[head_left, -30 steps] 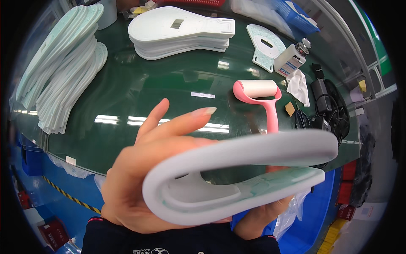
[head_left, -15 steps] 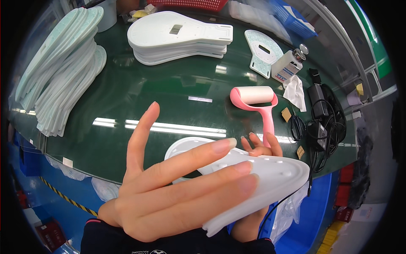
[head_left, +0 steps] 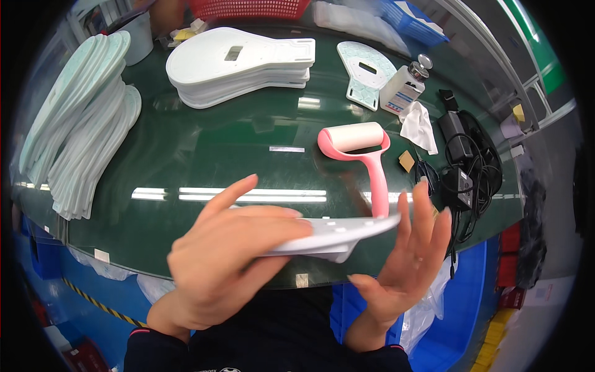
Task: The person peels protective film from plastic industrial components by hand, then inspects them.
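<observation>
White plastic panel (head_left: 338,232) held edge-on above the near table (head_left: 217,161) edge; looks light, stiff, smooth, likely slippery, best gripped by its flat faces or rim. Left hand (head_left: 229,260) lies over it, fingers (head_left: 273,214) together, flat on top. Right hand (head_left: 406,260) open, palm turned in, fingers spread, touching the far end.

A dark green glossy table (head_left: 204,167) fills the view, and strips of overhead light reflect off its top. Blue plastic bins (head_left: 471,291) stand below its near edge, by a floor marked with yellow-and-black tape (head_left: 93,301). A red basket (head_left: 248,8) sits at the far side.
</observation>
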{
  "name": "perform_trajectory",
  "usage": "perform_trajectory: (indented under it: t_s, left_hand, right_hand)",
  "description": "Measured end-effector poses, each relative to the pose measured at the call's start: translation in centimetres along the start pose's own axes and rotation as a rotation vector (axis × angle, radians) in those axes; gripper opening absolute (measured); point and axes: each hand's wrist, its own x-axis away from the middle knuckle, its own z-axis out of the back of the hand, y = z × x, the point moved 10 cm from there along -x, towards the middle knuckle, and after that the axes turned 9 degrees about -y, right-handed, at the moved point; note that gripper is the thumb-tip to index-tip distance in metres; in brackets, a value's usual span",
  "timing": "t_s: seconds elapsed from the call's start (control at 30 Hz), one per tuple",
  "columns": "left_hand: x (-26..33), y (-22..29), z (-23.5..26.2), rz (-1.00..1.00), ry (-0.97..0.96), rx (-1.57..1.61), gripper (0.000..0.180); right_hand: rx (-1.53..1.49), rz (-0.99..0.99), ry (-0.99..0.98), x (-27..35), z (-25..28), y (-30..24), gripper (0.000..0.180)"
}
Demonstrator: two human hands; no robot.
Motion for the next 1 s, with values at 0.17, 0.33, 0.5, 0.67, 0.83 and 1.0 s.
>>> perform_trajectory:
  t_s: [0.17,0.33,0.5,0.67,0.83,1.0]
  left_hand:
    - [2.8,-3.3,1.9,0.141,0.371,0.614,0.026]
    - [3.9,-3.3,0.7,0.140,0.328,0.731,0.029]
    - [3.0,-1.4,0.3,0.070,0.206,0.542,0.025]
    - [3.4,-1.2,0.3,0.064,0.241,0.504,0.023]
    - [4.3,-2.2,0.5,0.130,0.279,0.469,0.023]
    - [4.0,-1.5,0.4,0.062,0.306,0.445,0.025]
  right_hand:
    - [-0.616,-0.410,0.260,3.7,-1.1,5.6,0.097]
    - [-0.616,-0.516,0.322,3.7,0.2,5.1,0.083]
    - [-0.742,-0.676,0.637,4.7,2.6,5.8,0.063]
    - [-0.515,-0.507,0.525,3.3,3.1,4.3,0.061]
    - [-0.685,-0.414,0.540,4.2,1.7,5.3,0.062]
    - [-0.749,-0.479,0.593,5.7,1.4,6.4,0.064]
